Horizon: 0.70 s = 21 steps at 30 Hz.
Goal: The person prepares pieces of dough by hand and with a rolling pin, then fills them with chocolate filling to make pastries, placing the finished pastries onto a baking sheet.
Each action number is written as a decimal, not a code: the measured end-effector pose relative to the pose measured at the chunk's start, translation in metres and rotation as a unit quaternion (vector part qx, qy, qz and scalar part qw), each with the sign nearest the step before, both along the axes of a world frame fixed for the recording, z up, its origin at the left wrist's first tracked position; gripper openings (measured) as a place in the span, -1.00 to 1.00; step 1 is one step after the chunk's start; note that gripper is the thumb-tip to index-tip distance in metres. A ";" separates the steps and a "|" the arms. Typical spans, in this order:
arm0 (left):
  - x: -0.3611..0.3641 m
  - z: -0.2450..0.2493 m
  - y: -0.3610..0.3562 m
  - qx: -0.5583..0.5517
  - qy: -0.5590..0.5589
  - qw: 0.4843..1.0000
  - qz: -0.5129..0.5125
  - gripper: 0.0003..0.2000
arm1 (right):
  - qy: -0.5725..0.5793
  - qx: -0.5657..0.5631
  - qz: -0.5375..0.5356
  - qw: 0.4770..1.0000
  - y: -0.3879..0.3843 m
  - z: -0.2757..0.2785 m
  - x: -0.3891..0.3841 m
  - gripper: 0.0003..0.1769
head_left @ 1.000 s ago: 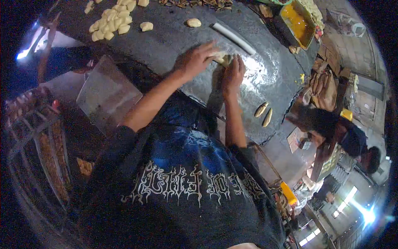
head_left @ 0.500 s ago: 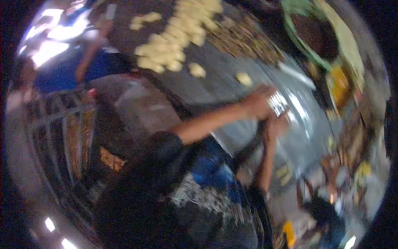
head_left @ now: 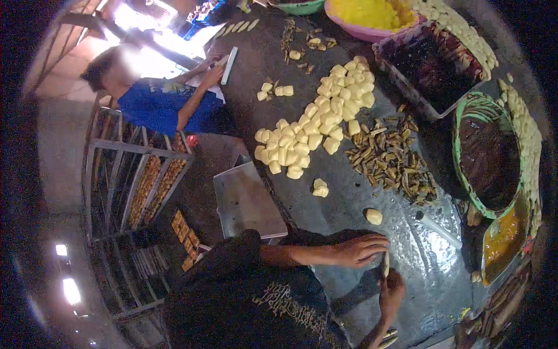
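A narrow pale strip of dough (head_left: pixel 386 264) spans the short gap between my two hands over the dark metal tabletop. My left hand (head_left: pixel 361 251) reaches in from above, its fingers together and closed at one end of the strip. At the strip's other end is my right hand (head_left: pixel 392 291), fingers bent around it in a pinch. A single dough ball (head_left: pixel 374 216) lies just beyond my left hand, and a white rolling pin (head_left: pixel 437 229) rests to the right of it. Another small dough lump (head_left: pixel 319 187) sits farther up the table.
Many dough pieces (head_left: pixel 314 128) are heaped beside a pile of brown filling strips (head_left: pixel 395 154). Basins of dark filling (head_left: pixel 456 145) and yellow filling (head_left: pixel 337 20) line the far side. A co-worker in blue (head_left: pixel 163 107) rolls dough at upper left, near a tray rack (head_left: pixel 133 152).
The view has swung and steadied, with the table's contents shifting right and downward in the picture. My hands remain close together; the strip between them now shows clearly.
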<state>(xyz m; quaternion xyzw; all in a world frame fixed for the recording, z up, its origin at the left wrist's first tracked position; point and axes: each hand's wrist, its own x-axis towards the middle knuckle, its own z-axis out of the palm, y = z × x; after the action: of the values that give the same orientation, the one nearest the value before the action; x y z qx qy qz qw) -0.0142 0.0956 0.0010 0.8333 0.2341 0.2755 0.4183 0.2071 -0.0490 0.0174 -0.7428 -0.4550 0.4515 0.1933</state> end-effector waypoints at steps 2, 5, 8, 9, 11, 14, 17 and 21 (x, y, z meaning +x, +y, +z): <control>0.002 0.005 -0.001 0.009 0.007 1.000 0.014 -0.63 | 0.114 -0.019 -0.074 0.991 -0.036 -0.018 0.013 -0.73; 0.001 0.011 -0.011 0.020 0.041 0.998 0.039 -0.62 | 0.178 -0.005 -0.184 0.967 -0.082 -0.017 0.025 -0.68; -0.002 0.004 -0.022 0.043 0.067 0.996 0.048 -0.55 | 0.034 -0.007 -0.367 0.930 -0.074 0.106 0.004 -0.67; -0.006 0.017 -0.024 0.083 0.109 0.990 0.026 -0.54 | 0.039 0.075 -0.339 0.937 -0.083 0.115 0.018 -0.65; 0.002 0.044 -0.035 -0.080 0.118 0.988 0.068 -0.60 | 0.058 0.171 -0.384 0.906 -0.114 0.145 0.043 -0.77; 0.013 0.055 -0.062 0.029 0.110 0.991 0.066 -0.66 | -0.130 0.330 -0.492 0.795 -0.141 0.189 0.055 -0.72; 0.008 0.045 -0.082 0.017 0.090 0.993 0.068 -0.66 | -0.325 0.384 -0.525 0.687 -0.165 0.194 0.057 -0.73; 0.009 0.040 -0.106 0.018 0.076 0.993 0.088 -0.66 | -0.455 0.309 -0.481 0.683 -0.202 0.130 0.062 -0.71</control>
<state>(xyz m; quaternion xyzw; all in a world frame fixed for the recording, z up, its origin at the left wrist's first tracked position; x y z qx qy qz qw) -0.0052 -0.0099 0.0414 0.8354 0.3331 0.2511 0.3580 0.2687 -0.2509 0.1470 -0.8715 -0.1809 -0.2633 0.3720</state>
